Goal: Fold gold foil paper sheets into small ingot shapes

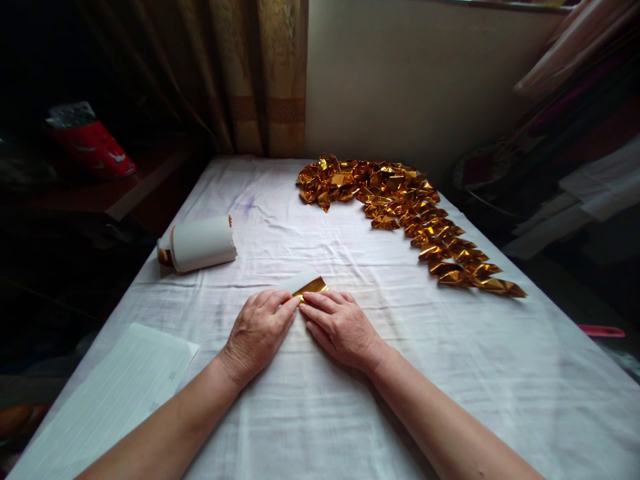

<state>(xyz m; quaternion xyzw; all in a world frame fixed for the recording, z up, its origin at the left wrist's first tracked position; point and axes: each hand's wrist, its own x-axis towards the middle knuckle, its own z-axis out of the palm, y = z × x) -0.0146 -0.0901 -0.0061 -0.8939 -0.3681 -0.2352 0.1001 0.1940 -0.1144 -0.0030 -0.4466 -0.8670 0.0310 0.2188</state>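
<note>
A small sheet of gold foil paper (314,286) lies on the white cloth in front of me, partly folded, with its pale back showing at the far left side. My left hand (261,328) is closed at its near left edge, thumb and fingers pressed together on the paper. From the right, my right hand (344,325) holds the same sheet down, its fingers close together and the tips almost meeting the left thumb. Both palms face down, hiding the paper's near edge. Farther back, a long heap of folded gold foil pieces (395,190) curves along the right.
A roll of white-backed foil paper (204,245) lies at the table's left. Nearer, a lined paper sheet (125,380) rests flat on the white cloth (300,420). A red container (95,147) stands on a dark side table. Curtain and wall border the far edge; clothes hang right.
</note>
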